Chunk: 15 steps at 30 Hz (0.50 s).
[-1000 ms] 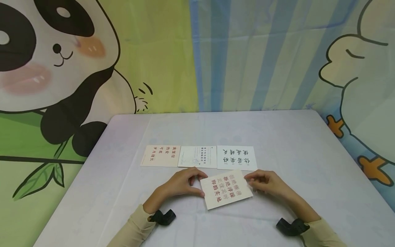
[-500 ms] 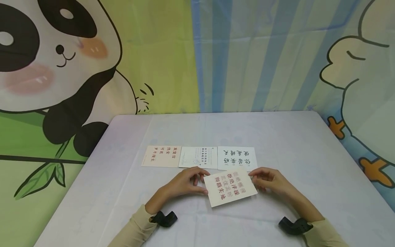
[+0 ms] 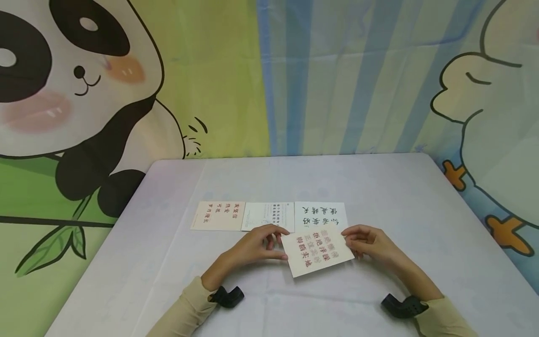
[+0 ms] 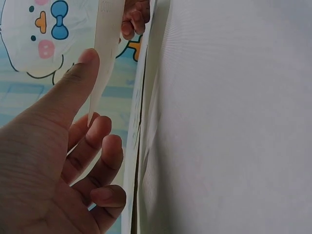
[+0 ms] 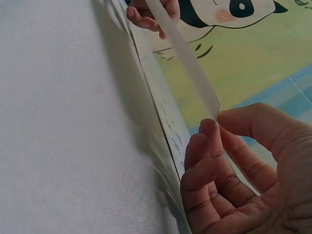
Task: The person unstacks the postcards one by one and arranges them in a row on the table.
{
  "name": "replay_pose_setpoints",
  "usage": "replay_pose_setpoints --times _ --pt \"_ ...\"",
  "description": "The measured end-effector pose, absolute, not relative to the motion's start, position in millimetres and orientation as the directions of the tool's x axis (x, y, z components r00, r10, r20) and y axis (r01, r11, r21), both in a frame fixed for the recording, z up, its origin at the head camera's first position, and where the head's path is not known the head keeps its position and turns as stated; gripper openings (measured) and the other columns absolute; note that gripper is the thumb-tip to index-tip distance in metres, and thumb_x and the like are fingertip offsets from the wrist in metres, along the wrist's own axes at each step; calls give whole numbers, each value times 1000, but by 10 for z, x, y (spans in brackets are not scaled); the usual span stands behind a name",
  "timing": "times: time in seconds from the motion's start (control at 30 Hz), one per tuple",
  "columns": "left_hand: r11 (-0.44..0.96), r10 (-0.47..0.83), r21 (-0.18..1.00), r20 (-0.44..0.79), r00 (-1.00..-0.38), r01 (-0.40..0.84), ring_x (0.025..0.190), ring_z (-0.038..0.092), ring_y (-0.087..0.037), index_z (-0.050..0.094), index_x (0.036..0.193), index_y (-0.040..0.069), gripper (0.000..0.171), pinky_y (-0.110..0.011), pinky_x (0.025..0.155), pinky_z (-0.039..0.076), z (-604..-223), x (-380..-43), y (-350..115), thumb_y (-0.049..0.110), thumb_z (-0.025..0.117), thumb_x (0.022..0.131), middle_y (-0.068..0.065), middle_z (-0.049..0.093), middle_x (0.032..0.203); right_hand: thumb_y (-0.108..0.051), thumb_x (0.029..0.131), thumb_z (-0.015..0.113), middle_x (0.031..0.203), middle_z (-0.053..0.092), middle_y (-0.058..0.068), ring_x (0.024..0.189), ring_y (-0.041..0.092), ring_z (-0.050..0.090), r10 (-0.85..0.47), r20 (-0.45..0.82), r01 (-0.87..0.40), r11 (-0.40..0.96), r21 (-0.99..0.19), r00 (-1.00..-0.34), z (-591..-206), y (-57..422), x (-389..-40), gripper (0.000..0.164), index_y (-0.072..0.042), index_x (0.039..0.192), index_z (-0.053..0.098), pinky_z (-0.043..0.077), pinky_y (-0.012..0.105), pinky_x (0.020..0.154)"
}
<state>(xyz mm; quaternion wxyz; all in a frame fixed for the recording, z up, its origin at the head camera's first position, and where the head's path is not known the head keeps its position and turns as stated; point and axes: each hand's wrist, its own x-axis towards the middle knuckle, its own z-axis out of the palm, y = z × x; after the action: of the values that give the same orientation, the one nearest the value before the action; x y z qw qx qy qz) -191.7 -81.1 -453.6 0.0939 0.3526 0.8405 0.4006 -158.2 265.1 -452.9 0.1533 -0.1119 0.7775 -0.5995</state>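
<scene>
card (image 3: 317, 252) pinched by left hand (image 3: 257, 244), right hand (image 3: 367, 240) | covers black-lettered card's (image 3: 321, 214) near edge

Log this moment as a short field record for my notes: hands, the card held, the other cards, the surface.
left hand: pinches the held card's left edge
right hand: pinches its right edge
held card: red characters, lifted off the table, tilted, overlapping the near edge of the black-lettered card
row of cards: three flat side by side: pinkish card, pale middle card, black-lettered card
table: white cloth cover
</scene>
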Motion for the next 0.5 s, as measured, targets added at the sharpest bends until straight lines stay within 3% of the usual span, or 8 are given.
replay_pose_setpoints --times 0.5 --pt "468 642 720 121 -757 512 69 51 -4 57 118 23 55 -19 66 42 -4498 -2023 -592 49 73 72 9 58 91 -18 88 64 89 65 -3 65 10 54 -232 -127 58 281 -958 -964 -4492 2779 -1560 40 5 119 53 47 25 56"
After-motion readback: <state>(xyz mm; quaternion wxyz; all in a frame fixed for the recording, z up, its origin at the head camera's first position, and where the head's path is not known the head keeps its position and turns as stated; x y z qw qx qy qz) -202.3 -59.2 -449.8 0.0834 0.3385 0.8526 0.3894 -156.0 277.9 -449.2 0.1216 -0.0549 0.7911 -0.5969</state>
